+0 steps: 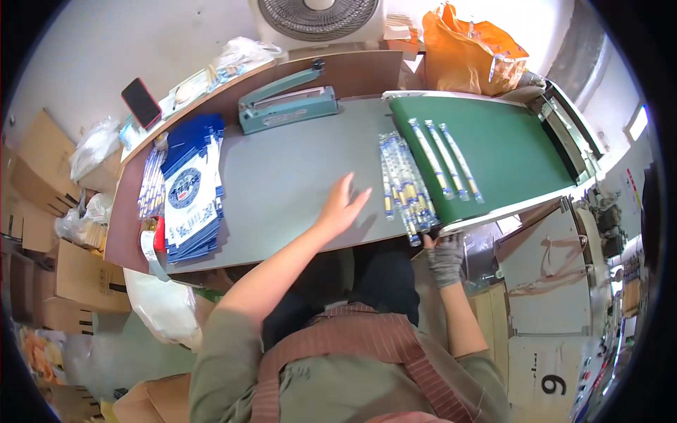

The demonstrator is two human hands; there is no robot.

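Packets point(403, 185) lie bunched on the grey table point(296, 183) beside the green belt point(493, 151). They look light, slick and thin; best pinched at the ends. Gloved right hand point(446, 255) grips their near ends; left hand point(340, 208) rests open, flat, empty.

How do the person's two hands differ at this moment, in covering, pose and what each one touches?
The left hand is bare; the right hand wears a grey glove. The left hand lies flat with fingers spread on the grey table, touching no item; the right hand sits at the table's near edge, at the lower end of the pile of long clear packets. The left hand is stretched forward over the tabletop; the right hand stays close to the body. Both reach from the lower edge.
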